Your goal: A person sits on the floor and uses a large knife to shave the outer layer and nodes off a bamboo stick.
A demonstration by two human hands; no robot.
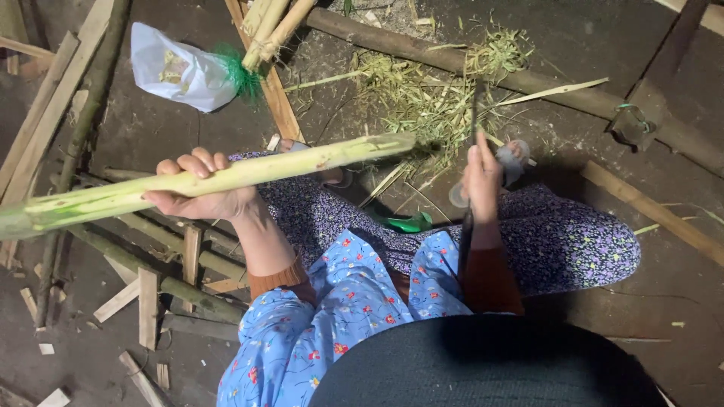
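Note:
My left hand (202, 188) grips a long pale-green stalk (226, 175), like peeled cane or bamboo, held nearly level across my lap. Its thick end runs off the left edge and its cut tip points right toward a heap of shavings. My right hand (481, 181) is closed on the dark handle of a long knife (473, 120). The thin blade stands edge-on and points away from me, just right of the stalk's tip. Both wrists show rust-brown cuffs under blue flowered sleeves. I sit with my legs in purple flowered cloth (558, 241).
Green-yellow shavings (430, 94) litter the dirt floor ahead. A white plastic bag (181, 71) with green string lies at the upper left. Poles and wood offcuts (151, 294) are strewn on the left, with a thick pole (543, 83) and a plank at the right. A green slipper (411, 222) lies between my knees.

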